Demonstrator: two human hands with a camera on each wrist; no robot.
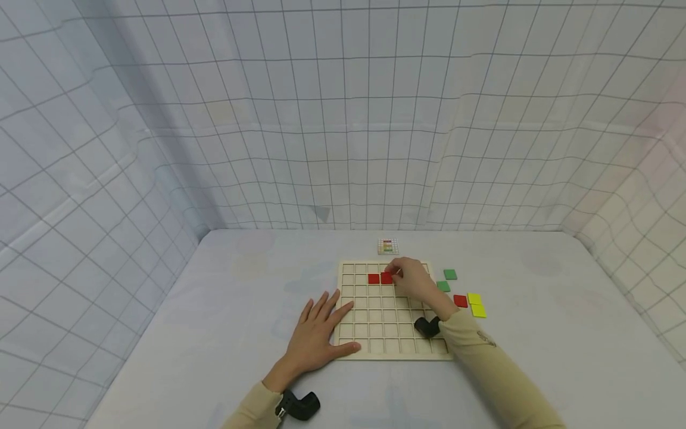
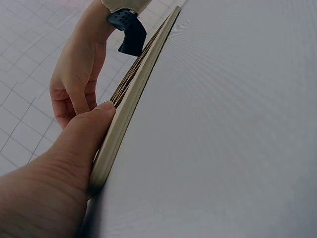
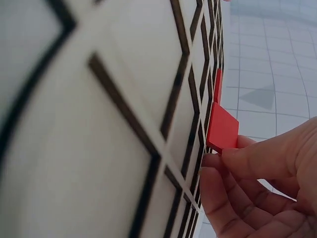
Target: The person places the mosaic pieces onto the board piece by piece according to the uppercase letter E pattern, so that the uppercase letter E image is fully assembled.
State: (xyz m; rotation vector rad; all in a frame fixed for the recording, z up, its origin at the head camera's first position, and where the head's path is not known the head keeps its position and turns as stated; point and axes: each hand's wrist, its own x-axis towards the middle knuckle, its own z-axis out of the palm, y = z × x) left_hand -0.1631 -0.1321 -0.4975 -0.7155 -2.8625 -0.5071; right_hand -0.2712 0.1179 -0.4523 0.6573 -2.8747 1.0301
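Observation:
A pale board [image 1: 376, 350] marked with a square grid lies on the table. My right hand [image 1: 412, 279] pinches a red square tile [image 3: 224, 128] between thumb and fingers, low over the board's upper rows. In the right wrist view this tile is tilted above its cell. Just left of it, a second red tile [image 1: 373, 279] sits in a cell. My left hand [image 1: 315, 336] rests at the board's left side with fingers spread, its thumb on the lower left edge. The left wrist view shows that thumb [image 2: 84, 131] against the board's rim.
Right of the board lie two green tiles [image 1: 450, 274], another red tile [image 1: 460, 301] and two yellow tiles [image 1: 479, 311]. A small card with a coloured grid pattern [image 1: 388, 246] is behind the board. Grid-patterned white curtains [image 1: 343, 143] surround the table [image 1: 214, 333].

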